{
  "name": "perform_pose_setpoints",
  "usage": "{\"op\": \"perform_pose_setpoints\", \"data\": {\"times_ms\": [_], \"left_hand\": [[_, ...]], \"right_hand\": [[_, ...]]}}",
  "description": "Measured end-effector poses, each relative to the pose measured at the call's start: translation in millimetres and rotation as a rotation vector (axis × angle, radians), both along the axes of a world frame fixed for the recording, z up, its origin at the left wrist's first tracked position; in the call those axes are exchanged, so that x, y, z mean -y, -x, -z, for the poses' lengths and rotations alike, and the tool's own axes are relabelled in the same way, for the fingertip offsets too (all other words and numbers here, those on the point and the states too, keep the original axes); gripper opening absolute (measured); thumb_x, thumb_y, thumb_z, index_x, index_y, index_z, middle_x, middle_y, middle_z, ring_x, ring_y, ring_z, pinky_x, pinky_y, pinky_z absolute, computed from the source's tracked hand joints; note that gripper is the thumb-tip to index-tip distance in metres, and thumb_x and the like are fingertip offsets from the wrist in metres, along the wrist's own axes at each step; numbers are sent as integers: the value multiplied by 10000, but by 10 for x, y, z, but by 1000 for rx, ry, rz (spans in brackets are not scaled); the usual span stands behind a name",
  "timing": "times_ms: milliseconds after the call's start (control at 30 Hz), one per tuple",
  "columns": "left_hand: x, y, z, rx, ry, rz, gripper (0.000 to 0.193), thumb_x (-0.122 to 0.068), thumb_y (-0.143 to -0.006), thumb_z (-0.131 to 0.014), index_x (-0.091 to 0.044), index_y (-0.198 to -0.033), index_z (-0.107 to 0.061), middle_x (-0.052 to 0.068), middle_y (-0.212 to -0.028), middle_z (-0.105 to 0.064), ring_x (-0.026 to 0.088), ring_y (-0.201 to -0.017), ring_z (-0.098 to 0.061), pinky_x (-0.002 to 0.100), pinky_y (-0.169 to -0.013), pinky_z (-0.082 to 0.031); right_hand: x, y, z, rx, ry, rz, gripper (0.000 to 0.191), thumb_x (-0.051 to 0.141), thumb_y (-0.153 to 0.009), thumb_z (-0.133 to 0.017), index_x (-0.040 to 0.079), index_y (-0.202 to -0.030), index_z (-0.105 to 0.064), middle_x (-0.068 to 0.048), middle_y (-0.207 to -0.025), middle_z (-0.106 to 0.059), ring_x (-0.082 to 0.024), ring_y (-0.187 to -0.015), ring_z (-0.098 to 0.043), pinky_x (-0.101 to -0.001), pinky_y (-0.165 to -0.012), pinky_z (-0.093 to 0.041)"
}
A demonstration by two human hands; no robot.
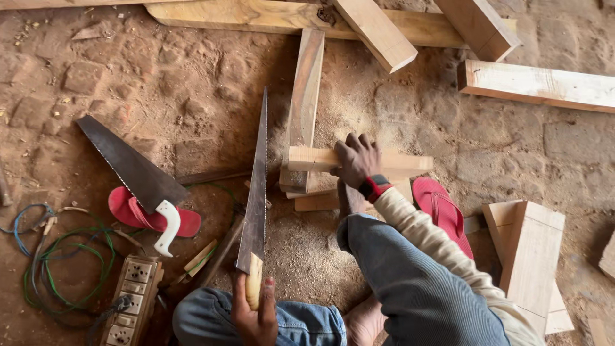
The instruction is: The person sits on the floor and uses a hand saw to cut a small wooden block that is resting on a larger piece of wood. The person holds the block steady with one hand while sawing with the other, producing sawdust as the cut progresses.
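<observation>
Left hand: the left hand (255,313) is clenched around the pale wooden handle of a handsaw (256,192), low in the view, just above the knee in blue jeans (301,323).
Saw direction: the long axis of the handsaw runs almost straight away from the person, the tip pointing to the far side and a little to the right; the blade stands on edge and reaches up to about the middle of the long plank (304,96).
Saw place: it is left of the stacked wood, near it; I cannot tell if the blade touches the wood.
Right hand: the right hand (356,160) lies on top of a short wood bar (384,160), fingers curled over its far edge, pressing it down; a red and black wristband is at the wrist.
Bar direction: the wood bar lies left to right, across the long plank, which points away from the person.
Foot: a bare foot (349,198) presses on the lower pieces of the pile, just below the right hand.
Open room: between the handsaw and the second saw (138,176) the dirt floor (192,96) is mostly free; on the right side a red sandal (442,211) and a wooden block (532,263) stand close to the arm.
Left edge: the second saw rests over another red sandal (154,218), with a power strip (131,295) and coloured wires (57,263) near the lower left corner.
Far edge: several beams (538,83) lie along the top.
</observation>
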State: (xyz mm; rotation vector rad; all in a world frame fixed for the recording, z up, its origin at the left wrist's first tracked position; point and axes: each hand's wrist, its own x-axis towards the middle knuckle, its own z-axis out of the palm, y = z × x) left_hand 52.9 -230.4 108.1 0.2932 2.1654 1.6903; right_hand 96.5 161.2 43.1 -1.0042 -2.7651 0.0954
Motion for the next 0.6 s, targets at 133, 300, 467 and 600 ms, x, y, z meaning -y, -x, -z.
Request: {"op": "perform_pose_setpoints", "data": {"times_ms": [133,300,467,600], "left_hand": [[92,-16,-31,-102,-31,45,491,-118,-921,-672,84,-1346,-534,228,-1082,-680,216,-833,-705,296,-618,-610],[118,-43,-42,-257,-20,44,491,-110,-902,-693,68,-1338,-556,217,-1167,-666,216,-885,-698,300,-679,-594],[94,-51,15,-182,75,43,418,-113,-900,-709,35,-1278,-609,152,-992,-723,189,-805,-710,312,-666,-595],[109,-25,56,-284,-42,28,464,-92,-892,-707,66,-1308,-575,162,-1053,-699,172,-855,-677,292,-710,-573]], "right_hand": [[168,-11,-201,-38,89,16,630,485,-633,-907,206,-1139,-657,-80,-1143,-572,-303,-1113,-512,-478,-911,-423],[238,-6,-379,-59,79,22,614,444,-618,-915,164,-1098,-654,-105,-1090,-555,-322,-1057,-504,-483,-849,-410],[208,-35,-302,-54,103,10,549,442,-649,-893,186,-1065,-641,-80,-1088,-557,-310,-1068,-503,-480,-886,-414],[53,-16,-109,12,-9,-45,473,372,-759,-832,247,-1176,-647,-90,-1108,-551,-292,-1034,-501,-470,-821,-436]]}}
